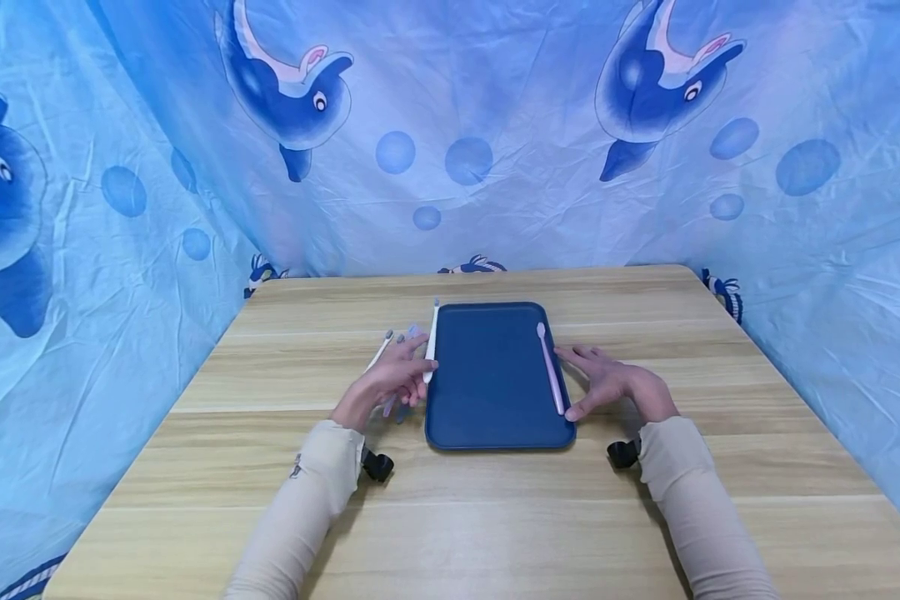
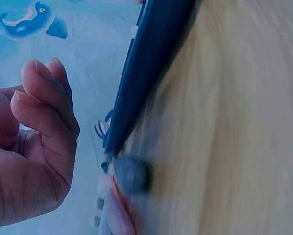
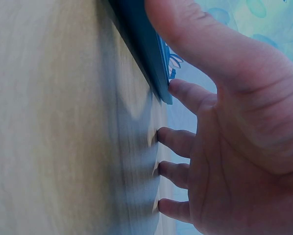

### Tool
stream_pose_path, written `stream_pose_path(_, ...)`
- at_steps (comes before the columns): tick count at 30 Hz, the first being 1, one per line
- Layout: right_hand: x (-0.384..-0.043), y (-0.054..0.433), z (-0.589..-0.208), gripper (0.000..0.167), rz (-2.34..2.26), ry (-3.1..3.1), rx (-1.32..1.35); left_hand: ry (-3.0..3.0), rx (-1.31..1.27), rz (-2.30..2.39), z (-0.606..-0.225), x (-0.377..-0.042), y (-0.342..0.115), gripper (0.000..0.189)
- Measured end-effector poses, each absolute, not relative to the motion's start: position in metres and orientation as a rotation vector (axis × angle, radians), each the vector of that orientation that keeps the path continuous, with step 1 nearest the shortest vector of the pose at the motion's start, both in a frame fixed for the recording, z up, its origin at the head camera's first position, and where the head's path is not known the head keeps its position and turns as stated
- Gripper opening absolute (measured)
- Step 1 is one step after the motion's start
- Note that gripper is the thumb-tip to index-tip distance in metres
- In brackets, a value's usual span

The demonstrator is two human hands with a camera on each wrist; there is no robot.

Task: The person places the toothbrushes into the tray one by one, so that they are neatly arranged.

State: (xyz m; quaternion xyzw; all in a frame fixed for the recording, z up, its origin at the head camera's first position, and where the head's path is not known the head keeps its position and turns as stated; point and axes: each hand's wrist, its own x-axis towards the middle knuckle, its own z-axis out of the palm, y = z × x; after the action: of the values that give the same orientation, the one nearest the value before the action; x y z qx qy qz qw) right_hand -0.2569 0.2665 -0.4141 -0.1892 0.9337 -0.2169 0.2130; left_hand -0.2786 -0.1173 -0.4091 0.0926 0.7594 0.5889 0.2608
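Note:
A dark blue tray (image 1: 487, 375) lies on the table. My left hand (image 1: 393, 375) is at its left edge, thumb and index finger at a white toothbrush (image 1: 432, 337) that overlaps the tray's rim. In the left wrist view, the other fingers (image 2: 48, 112) of this hand are curled, and the pinch itself is hidden. My right hand (image 1: 607, 383) spreads along the tray's right side, its thumb on the near right rim and its fingertips by the edge. A pink toothbrush (image 1: 551, 371) rests inside the tray along that side.
Several more toothbrushes lie left of the tray, partly under my left hand, one of them white (image 1: 378, 350). A dark grey rounded end (image 2: 132, 175) shows close up in the left wrist view. Behind the wooden table (image 1: 487, 533) hangs a blue dolphin-print curtain (image 1: 495, 100).

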Motion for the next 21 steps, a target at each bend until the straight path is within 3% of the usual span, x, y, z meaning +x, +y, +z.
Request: stream_pose_path(21,-0.258,0.268,-0.416,0.128,-0.596,2.605,-0.525,2.074,0.296,1.550,-0.413,-0.284,-0.076,0.072)
